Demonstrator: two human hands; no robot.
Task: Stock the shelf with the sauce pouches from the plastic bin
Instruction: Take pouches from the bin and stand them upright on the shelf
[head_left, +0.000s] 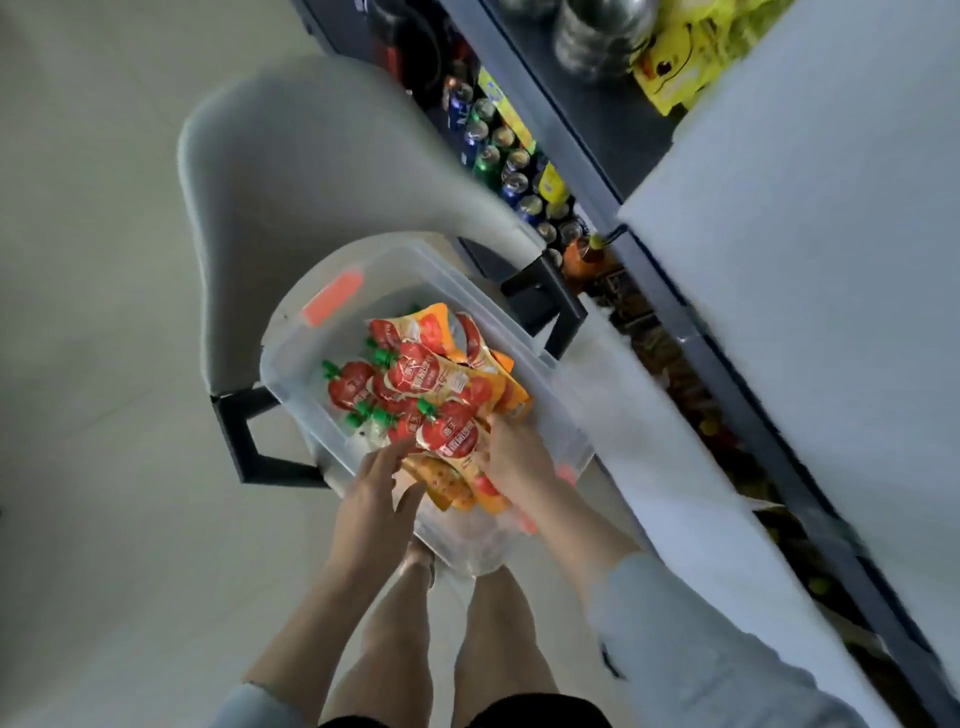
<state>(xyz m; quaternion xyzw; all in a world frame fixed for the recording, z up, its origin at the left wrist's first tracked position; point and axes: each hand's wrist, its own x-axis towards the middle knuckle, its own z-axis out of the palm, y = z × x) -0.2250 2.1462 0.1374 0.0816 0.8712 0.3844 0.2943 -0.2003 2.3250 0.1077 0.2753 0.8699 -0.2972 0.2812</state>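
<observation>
Head view: both hands reach into the plastic bin (291, 395) of sauce pouches (415, 374), which sits on a chair (291, 171) beside the shelf (561, 119).
The pouches are heaped toward the bin's near right wall. The left hand (376, 486), fingers straight, touches the heap's near edge. The right hand (514, 452) is tucked among the pouches; I cannot tell whether it pinches one. The slick, overlapping pouches could slip from a loose hold. The bin seems to overhang the seat's front edge, so a hard tug might tip it.
</observation>
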